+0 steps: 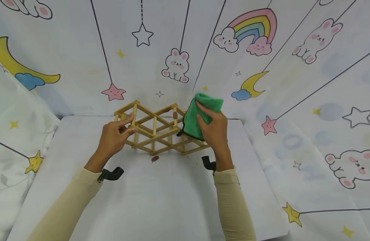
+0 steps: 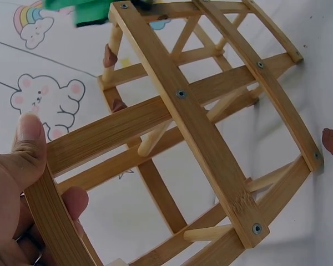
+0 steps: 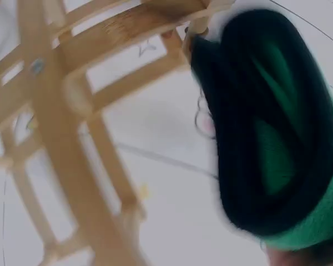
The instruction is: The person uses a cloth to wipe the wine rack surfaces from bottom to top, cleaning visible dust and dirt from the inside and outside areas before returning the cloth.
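A wooden lattice rack with crossed slats and round dowels stands on the white tabletop. At its left end my left hand grips a slat between thumb and fingers; the left wrist view shows the thumb on the near side of the wood. My right hand holds a folded green cloth with a dark edge, over the rack's right part. In the right wrist view the folded cloth appears beside the slats, blurred. Brown smears mark a dowel and a slat.
A brown lump lies on the white tabletop in front of the rack. Behind the tabletop hangs a white printed sheet with rabbits, stars and a rainbow. Black wrist mounts stick out from both wrists.
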Demonstrator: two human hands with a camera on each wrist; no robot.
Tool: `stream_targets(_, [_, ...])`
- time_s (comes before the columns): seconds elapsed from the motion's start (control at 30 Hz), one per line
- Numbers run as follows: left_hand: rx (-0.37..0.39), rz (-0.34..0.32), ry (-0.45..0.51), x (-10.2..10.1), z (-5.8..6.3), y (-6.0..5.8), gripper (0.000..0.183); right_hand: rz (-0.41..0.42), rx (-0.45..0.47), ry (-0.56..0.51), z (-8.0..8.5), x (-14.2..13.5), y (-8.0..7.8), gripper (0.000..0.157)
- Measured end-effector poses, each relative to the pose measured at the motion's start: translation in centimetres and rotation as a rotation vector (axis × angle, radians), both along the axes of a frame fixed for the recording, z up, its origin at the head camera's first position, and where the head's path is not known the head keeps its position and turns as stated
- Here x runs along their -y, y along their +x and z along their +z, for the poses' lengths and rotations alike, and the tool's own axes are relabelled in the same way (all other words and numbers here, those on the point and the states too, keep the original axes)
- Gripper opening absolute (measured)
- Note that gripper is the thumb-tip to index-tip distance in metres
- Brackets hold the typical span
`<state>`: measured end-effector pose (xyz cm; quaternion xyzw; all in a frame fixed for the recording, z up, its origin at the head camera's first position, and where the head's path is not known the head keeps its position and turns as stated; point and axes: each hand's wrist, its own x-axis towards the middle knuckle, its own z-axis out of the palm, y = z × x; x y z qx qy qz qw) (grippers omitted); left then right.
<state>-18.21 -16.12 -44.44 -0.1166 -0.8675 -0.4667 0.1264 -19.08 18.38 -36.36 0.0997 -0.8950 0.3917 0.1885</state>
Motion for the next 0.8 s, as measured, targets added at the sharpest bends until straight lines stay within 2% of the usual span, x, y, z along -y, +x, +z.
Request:
stream_targets(0.07, [-0.003, 0.000, 0.003, 0.1, 0.0, 0.0, 0.058, -0.019, -0.162, -0.100, 0.1, 1.2, -1.7, 0.042])
stream_targets(0.1, [-0.001, -0.001, 0.007, 0.1, 0.0, 0.0, 0.058, -0.028, -0.210, -0.137, 0.0, 1.8, -2.7, 0.042])
stream_targets(0.2, [0.004, 0.001, 0.009, 0.2, -0.1, 0.1, 0.058, -0.047, -0.212, -0.179, -0.7, 3.5, -5.1, 0.044])
stream_targets(0.27, [0.009, -0.001, 0.011, 0.2, 0.0, 0.2, 0.058, -0.033, -0.123, -0.156, -1.5, 4.3, -6.3, 0.045])
stream_targets(0.37, [0.012, -0.004, 0.009, 0.2, 0.2, 0.2, 0.058, 0.051, 0.113, -0.125, -2.2, 4.4, -7.6, 0.046])
stream_targets(0.47, [0.021, -0.008, -0.004, -0.1, 0.2, -0.1, 0.059, 0.186, 0.402, -0.124, -0.9, 3.1, -8.2, 0.043])
stream_targets(0.53, [0.023, -0.011, -0.009, -0.3, 0.1, -0.2, 0.059, 0.242, 0.513, -0.196, 0.1, 2.0, -8.5, 0.042])
stream_targets(0.57, [0.024, -0.013, -0.012, -0.3, 0.0, -0.3, 0.059, 0.249, 0.540, -0.260, 0.5, 1.6, -8.6, 0.042])
stream_targets(0.63, [0.020, -0.023, -0.010, -0.5, -0.1, -0.4, 0.059, 0.204, 0.502, -0.403, 0.7, 1.3, -8.9, 0.043])
stream_targets(0.7, [0.016, -0.029, -0.006, -0.6, -0.2, -0.3, 0.059, 0.132, 0.391, -0.528, 0.0, 1.5, -9.1, 0.044])
stream_targets(0.77, [0.010, -0.027, -0.005, -0.6, -0.2, -0.2, 0.060, 0.070, 0.323, -0.495, -0.8, 1.8, -9.2, 0.045])
stream_targets(0.8, [0.007, -0.024, -0.002, -0.6, -0.2, -0.2, 0.060, 0.064, 0.338, -0.443, -1.1, 1.9, -9.2, 0.045])
